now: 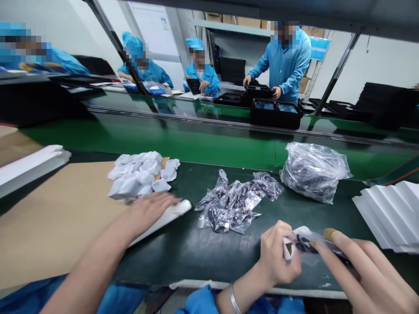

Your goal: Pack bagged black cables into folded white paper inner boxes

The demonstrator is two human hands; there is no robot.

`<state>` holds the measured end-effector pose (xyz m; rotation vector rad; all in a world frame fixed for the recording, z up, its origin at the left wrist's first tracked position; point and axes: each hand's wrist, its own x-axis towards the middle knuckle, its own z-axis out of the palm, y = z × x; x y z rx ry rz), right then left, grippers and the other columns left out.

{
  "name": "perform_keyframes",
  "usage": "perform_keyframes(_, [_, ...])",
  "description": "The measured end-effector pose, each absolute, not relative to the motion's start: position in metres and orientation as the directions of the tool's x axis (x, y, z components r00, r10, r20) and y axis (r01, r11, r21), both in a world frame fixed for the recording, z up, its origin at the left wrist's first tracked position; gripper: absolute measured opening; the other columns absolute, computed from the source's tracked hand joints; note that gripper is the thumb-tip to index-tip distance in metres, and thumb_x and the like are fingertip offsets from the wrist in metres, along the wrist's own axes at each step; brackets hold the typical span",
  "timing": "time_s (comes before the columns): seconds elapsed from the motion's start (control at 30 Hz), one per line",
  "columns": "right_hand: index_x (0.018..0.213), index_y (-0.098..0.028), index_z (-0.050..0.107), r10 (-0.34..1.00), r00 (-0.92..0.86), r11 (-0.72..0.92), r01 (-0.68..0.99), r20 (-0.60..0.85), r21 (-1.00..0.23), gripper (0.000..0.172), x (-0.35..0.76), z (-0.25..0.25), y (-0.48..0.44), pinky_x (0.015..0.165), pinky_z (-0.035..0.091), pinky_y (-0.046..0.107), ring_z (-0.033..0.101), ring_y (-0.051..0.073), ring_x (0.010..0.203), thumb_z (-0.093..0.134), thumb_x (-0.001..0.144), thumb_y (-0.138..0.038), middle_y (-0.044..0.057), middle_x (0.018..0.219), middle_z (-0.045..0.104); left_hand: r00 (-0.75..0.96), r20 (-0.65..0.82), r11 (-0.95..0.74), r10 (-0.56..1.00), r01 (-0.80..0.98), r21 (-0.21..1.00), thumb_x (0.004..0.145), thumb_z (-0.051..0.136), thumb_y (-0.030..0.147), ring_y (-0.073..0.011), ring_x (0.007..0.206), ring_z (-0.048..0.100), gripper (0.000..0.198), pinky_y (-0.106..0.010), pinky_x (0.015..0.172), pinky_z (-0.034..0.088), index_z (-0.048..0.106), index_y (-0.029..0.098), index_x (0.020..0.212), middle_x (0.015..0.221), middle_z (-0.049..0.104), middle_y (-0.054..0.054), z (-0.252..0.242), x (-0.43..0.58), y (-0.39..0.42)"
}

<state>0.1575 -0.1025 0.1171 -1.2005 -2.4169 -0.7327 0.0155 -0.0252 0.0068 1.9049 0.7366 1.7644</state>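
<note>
1. The small bag point(306, 246) was up off the tabletop point(196, 248). It was near the front edge on the right, held between the person's two hands.
2. The left hand point(278, 257) was curled into a fist, and its grip was clamped on the bag's left end. A white bit showed by those fingers (too blurred to say what it was). A silver bracelet point(234, 298) sat on that wrist.
3. The right hand point(366, 279) lay long and flat over the bag's other end. Its grip looked pressed shut on the plastic, though the thumb was hidden. A tan cover point(330, 234) sat on one fingertip.
4. The bag was clear plastic with something dark and thin inside. It looked very light, soft and crinkly, and probably slippery too. I think the flat ends were the best places to hold it, not the lumpy middle.
5. Just behind it, a pile of bags point(235, 203) of the same kind lay on the tabletop. A big bag point(310, 172), stuffed full, sat farther back on the right, near the green belt point(196, 144).
6. A third hand point(149, 209), likely a co-worker's, reached in from the left. It rested flat on a long white card point(170, 216), just in front of a heap of little white packets point(140, 174). Brown cardboard point(55, 218) lay beside them.
7. Folded white cards point(389, 213) sat at the right edge. People in blue coats point(286, 56) worked across the belt.
</note>
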Motion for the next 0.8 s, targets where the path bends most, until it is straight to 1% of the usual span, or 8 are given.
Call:
perform_keyframes(0.13, [0.126, -0.016, 0.055, 0.631, -0.632, 0.541, 0.774, 0.449, 0.329, 0.047, 0.162, 0.122, -0.098, 0.082, 0.048, 0.040, 0.056, 0.028, 0.101, 0.037, 0.083, -0.007, 0.014, 0.119, 0.061, 0.066, 0.776, -0.779, 0.627, 0.060, 0.624, 0.077, 0.059, 0.050, -0.0153, 0.058, 0.055, 0.035, -0.026, 0.050, 0.044, 0.045, 0.022, 0.092, 0.074, 0.055, -0.001, 0.003, 0.017, -0.021])
perform_keyframes(0.27, [0.130, -0.020, 0.053, 0.670, -0.685, 0.611, 0.727, 0.286, 0.312, 0.056, 0.181, 0.126, -0.098, 0.093, 0.045, 0.042, 0.052, 0.028, 0.114, 0.034, 0.080, -0.004, 0.009, 0.130, 0.057, 0.022, 0.766, -0.764, 0.642, 0.104, 0.637, 0.079, 0.062, 0.048, -0.0146, 0.057, 0.058, 0.045, -0.026, 0.052, 0.049, 0.043, 0.021, 0.109, 0.079, 0.059, -0.001, 0.000, 0.018, -0.025])
perform_keyframes(0.37, [0.130, -0.019, 0.054, 0.673, -0.678, 0.613, 0.735, 0.295, 0.291, 0.058, 0.179, 0.128, -0.092, 0.096, 0.043, 0.043, 0.053, 0.026, 0.112, 0.036, 0.078, -0.001, 0.009, 0.126, 0.059, 0.060, 0.749, -0.746, 0.660, 0.168, 0.644, 0.081, 0.060, 0.048, -0.0165, 0.058, 0.062, 0.045, -0.028, 0.054, 0.053, 0.043, 0.020, 0.112, 0.080, 0.062, -0.002, 0.002, 0.018, -0.029])
perform_keyframes(0.47, [0.109, -0.018, 0.062, 0.656, -0.681, 0.654, 0.728, 0.326, 0.205, 0.049, 0.160, 0.125, -0.077, 0.078, 0.046, 0.036, 0.056, 0.021, 0.087, 0.039, 0.070, 0.001, 0.007, 0.105, 0.065, 0.102, 0.753, -0.757, 0.650, 0.175, 0.629, 0.082, 0.059, 0.047, -0.0188, 0.062, 0.067, 0.046, -0.030, 0.056, 0.055, 0.042, 0.020, 0.114, 0.083, 0.065, -0.003, 0.006, 0.020, -0.029])
perform_keyframes(0.53, [0.095, -0.019, 0.063, 0.662, -0.670, 0.673, 0.729, 0.338, 0.126, 0.041, 0.149, 0.122, -0.066, 0.066, 0.041, 0.032, 0.052, 0.017, 0.074, 0.040, 0.067, 0.003, 0.004, 0.090, 0.065, 0.105, 0.746, -0.750, 0.658, 0.176, 0.637, 0.081, 0.059, 0.044, -0.0192, 0.065, 0.069, 0.047, -0.030, 0.058, 0.056, 0.041, 0.020, 0.117, 0.086, 0.066, -0.004, 0.007, 0.021, -0.027])
perform_keyframes(0.57, [0.093, -0.019, 0.062, 0.669, -0.653, 0.669, 0.737, 0.354, 0.096, 0.039, 0.145, 0.120, -0.063, 0.065, 0.038, 0.031, 0.051, 0.017, 0.074, 0.041, 0.069, 0.003, 0.003, 0.089, 0.065, 0.102, 0.734, -0.738, 0.672, 0.175, 0.651, 0.081, 0.060, 0.042, -0.0187, 0.064, 0.069, 0.047, -0.029, 0.057, 0.056, 0.040, 0.020, 0.118, 0.085, 0.065, -0.003, 0.008, 0.021, -0.026])
perform_keyframes(0.7, [0.110, -0.019, 0.059, 0.675, -0.469, 0.550, 0.834, 0.570, 0.035, 0.026, 0.143, 0.107, -0.065, 0.084, 0.038, 0.034, 0.053, 0.020, 0.100, 0.050, 0.089, -0.008, 0.006, 0.111, 0.066, 0.087, 0.708, -0.709, 0.701, 0.183, 0.680, 0.080, 0.061, 0.040, -0.0167, 0.057, 0.065, 0.046, -0.029, 0.053, 0.055, 0.039, 0.021, 0.116, 0.081, 0.063, -0.001, 0.004, 0.021, -0.024])
perform_keyframes(0.8, [0.100, -0.019, 0.060, 0.659, -0.339, 0.487, 0.873, 0.672, -0.037, 0.013, 0.142, 0.091, -0.073, 0.094, 0.036, 0.041, 0.047, 0.027, 0.117, 0.061, 0.088, -0.015, 0.009, 0.117, 0.062, 0.096, 0.729, -0.733, 0.678, 0.167, 0.660, 0.080, 0.063, 0.044, -0.0165, 0.059, 0.065, 0.048, -0.028, 0.052, 0.055, 0.040, 0.021, 0.115, 0.084, 0.063, -0.002, 0.000, 0.022, -0.025])
